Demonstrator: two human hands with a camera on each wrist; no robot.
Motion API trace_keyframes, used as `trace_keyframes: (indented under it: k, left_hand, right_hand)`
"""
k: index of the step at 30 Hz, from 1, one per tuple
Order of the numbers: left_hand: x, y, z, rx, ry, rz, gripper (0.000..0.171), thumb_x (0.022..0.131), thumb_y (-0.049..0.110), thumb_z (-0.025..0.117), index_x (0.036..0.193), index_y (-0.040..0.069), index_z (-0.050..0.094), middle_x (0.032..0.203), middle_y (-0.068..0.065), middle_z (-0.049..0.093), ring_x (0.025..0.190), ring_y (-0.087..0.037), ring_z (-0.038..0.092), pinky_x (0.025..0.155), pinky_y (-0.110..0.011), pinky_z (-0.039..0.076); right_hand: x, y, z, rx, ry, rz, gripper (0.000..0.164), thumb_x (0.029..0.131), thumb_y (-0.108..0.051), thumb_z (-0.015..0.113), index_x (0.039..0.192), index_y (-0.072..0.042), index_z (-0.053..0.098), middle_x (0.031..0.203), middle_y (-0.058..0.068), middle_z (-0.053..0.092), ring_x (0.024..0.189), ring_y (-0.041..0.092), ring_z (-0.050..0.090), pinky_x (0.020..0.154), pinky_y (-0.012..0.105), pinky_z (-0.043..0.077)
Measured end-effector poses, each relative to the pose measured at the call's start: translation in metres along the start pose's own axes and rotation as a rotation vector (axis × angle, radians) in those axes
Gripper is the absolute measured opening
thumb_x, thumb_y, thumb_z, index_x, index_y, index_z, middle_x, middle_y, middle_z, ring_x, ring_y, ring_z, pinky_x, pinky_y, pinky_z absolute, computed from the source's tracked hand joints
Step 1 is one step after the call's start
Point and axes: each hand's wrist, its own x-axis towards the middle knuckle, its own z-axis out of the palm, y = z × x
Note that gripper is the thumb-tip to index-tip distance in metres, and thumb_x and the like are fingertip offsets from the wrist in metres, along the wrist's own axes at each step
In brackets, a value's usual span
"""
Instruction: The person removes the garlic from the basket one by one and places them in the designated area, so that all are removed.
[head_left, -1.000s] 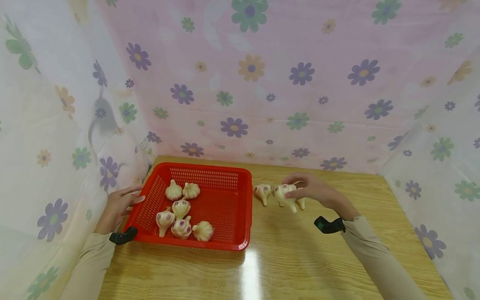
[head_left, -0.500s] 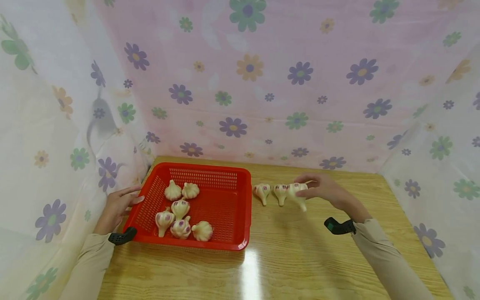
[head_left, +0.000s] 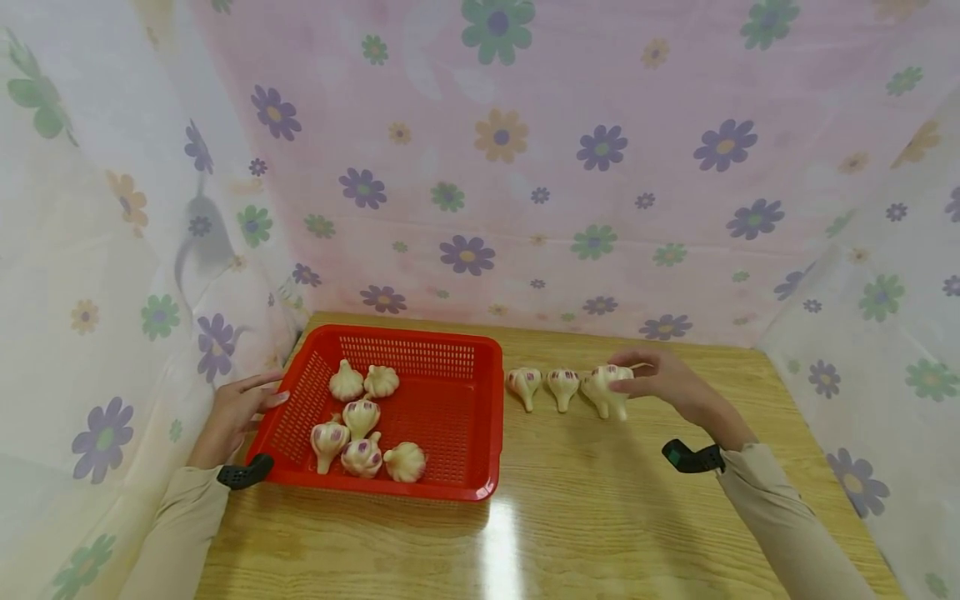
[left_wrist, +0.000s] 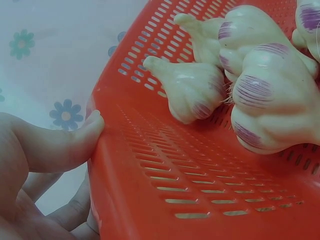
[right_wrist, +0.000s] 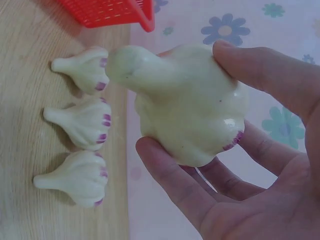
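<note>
My right hand grips a pale garlic bulb between thumb and fingertips, its stem pointing away from the palm. In the head view this bulb overlaps the right end of a short row on the table. That row has three bulbs with purple marks: a near-basket bulb, a middle bulb and a right bulb. My left hand holds the left edge of a red plastic basket, thumb on the rim and fingers along the outer wall, partly hidden. Several garlic bulbs lie inside.
The basket stands on the left half of a wood-grain table. A flowered cloth hangs behind the table and down both sides. Bare tabletop shows in front of the row and on the right.
My right hand has moved right along the row with its garlic bulb, uncovering the middle bulb. The left hand and basket have stayed in place.
</note>
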Motion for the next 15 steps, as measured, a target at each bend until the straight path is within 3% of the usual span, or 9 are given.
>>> trace_keyframes:
  k: [7,15]
  left_hand:
    - [-0.001,0.0,0.0,0.003,0.004,-0.01,0.063,0.086,0.018,0.068,0.141,0.0,0.041,0.083,0.009,0.064,0.071,-0.014,0.065,0.066,-0.033,0.055]
    - [-0.001,-0.002,0.0,0.012,-0.007,-0.003,0.065,0.088,0.022,0.067,0.143,0.002,0.039,0.104,-0.002,0.061,0.074,-0.015,0.066,0.069,-0.034,0.056]
  right_hand:
    - [0.001,0.012,-0.002,-0.003,0.05,0.03,0.055,0.086,-0.026,0.07,0.13,0.002,0.05,0.135,0.022,0.041,0.115,0.041,0.048,0.082,0.044,0.05]
    - [0.002,0.028,-0.005,0.021,0.104,0.05,0.061,0.086,-0.023,0.071,0.132,0.006,0.046,0.136,0.025,0.039,0.114,0.043,0.047,0.081,0.044,0.052]
